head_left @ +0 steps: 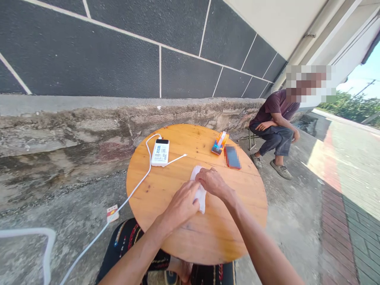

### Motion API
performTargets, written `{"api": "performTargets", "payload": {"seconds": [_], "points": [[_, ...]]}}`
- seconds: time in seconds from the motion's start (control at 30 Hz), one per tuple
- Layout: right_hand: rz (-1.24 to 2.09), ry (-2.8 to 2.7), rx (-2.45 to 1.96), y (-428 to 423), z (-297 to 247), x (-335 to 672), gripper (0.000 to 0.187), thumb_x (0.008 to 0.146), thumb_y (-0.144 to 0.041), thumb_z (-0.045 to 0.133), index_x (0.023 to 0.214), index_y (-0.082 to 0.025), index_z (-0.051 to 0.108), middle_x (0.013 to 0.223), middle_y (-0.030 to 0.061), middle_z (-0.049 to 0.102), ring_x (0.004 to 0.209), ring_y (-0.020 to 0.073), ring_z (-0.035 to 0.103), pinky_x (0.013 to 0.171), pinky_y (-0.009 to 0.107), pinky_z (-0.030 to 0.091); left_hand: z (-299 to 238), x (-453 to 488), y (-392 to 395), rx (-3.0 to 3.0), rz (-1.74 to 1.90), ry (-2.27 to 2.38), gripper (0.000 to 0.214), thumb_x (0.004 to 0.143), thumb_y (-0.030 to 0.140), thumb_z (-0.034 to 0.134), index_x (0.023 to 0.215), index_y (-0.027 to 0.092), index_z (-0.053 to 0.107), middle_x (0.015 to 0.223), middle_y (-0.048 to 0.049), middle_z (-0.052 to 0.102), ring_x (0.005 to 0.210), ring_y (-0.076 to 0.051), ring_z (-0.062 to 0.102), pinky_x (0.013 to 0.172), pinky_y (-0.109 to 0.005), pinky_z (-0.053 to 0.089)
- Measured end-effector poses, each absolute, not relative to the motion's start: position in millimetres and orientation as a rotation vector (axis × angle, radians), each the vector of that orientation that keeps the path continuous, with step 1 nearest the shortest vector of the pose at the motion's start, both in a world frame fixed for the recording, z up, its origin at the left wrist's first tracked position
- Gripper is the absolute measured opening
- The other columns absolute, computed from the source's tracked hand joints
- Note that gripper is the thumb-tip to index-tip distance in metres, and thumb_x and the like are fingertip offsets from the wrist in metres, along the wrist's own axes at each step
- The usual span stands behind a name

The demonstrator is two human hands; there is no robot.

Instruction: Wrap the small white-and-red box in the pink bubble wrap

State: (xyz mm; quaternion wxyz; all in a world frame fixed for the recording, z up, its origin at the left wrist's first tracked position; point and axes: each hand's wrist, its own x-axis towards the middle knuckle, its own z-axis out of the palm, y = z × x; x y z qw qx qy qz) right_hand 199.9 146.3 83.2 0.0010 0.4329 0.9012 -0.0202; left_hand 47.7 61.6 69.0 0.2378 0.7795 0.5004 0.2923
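A white, thin, folded sheet (202, 200) lies on the round wooden table (166, 233) in front of me; I cannot tell if it is plastic, paper or cloth. Curled over its upper part, my right hand (212, 182) grips it with bent fingers. From the left, my left hand (181, 202) reaches across the middle, its fingers closed on the sheet beside the right fingertips and its thumb at the edge. Both hands hide part of it. Beyond them stand an orange tape dispenser (221, 142) and a phone (233, 157) with a red edge.
A white power bank (160, 152) lies on the table's left, with a white cable (135, 191) running off the edge and a short cable end beside it. A small card box (113, 213) is below left. A person (274, 114) sits by the wall (118, 55).
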Motion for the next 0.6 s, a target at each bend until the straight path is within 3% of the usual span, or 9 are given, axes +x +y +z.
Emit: {"api": "performTargets", "payload": {"seconds": [0.07,0.17,0.33,0.4,0.5,0.6], "points": [[-0.092,2.828,1.352,148.0,78.8,198.2,0.024,0.084,-0.009,0.050,0.086,-0.023,0.069,0.088,0.0035,0.067,0.083,0.0158,0.061,0.074,0.027,0.034,67.5,47.6,59.6,2.152,0.850,1.347,0.053,0.072,0.006,0.043,0.122,0.021,0.051,0.127,-0.0070,0.052,0.118,-0.021,0.048,0.100,-0.033,0.039],[-0.137,2.832,1.367,148.9,75.0,197.3,0.025,0.084,-0.010,0.049,0.085,-0.023,0.070,0.088,0.0034,0.069,0.086,0.0165,0.063,0.075,0.027,0.036,65.8,47.1,57.7,2.215,0.819,1.322,0.050,0.074,0.005,0.041,0.118,0.023,0.057,0.126,-0.0055,0.054,0.116,-0.021,0.049,0.100,-0.034,0.040],[-0.208,2.882,1.519,132.4,78.0,214.2,0.035,0.089,-0.009,0.041,0.113,-0.022,0.063,0.101,0.0060,0.070,0.091,0.0167,0.064,0.082,0.029,0.040,63.8,46.4,58.4,2.224,0.747,1.370,0.040,0.076,0.007,0.044,0.107,0.020,0.065,0.115,-0.0066,0.061,0.108,-0.023,0.053,0.094,-0.036,0.045],[-0.323,2.979,1.598,114.6,80.0,227.3,0.034,0.091,-0.012,0.039,0.115,-0.020,0.062,0.107,0.0062,0.069,0.095,0.0170,0.064,0.087,0.031,0.041,63.8,46.3,59.0,2.216,0.747,1.374,0.039,0.076,0.007,0.044,0.107,0.020,0.065,0.114,-0.0068,0.061,0.108,-0.023,0.054,0.094,-0.036,0.045],[-0.503,3.103,1.579,83.5,80.9,241.1,0.032,0.088,-0.021,0.049,0.119,-0.020,0.058,0.120,0.0067,0.064,0.111,0.0212,0.058,0.096,0.037,0.039,63.5,46.1,59.3,2.209,0.750,1.357,0.036,0.077,0.008,0.045,0.104,0.020,0.067,0.111,-0.0070,0.062,0.108,-0.023,0.054,0.095,-0.035,0.045],[-0.570,3.131,1.535,61.0,78.7,240.7,0.048,0.085,-0.033,0.057,0.130,-0.019,0.049,0.129,0.0100,0.058,0.118,0.0250,0.053,0.099,0.041,0.038,61.0,45.8,58.7,2.199,0.753,1.370,0.038,0.077,0.009,0.045,0.107,0.020,0.066,0.117,-0.0084,0.060,0.112,-0.023,0.054,0.097,-0.037,0.044]]}}
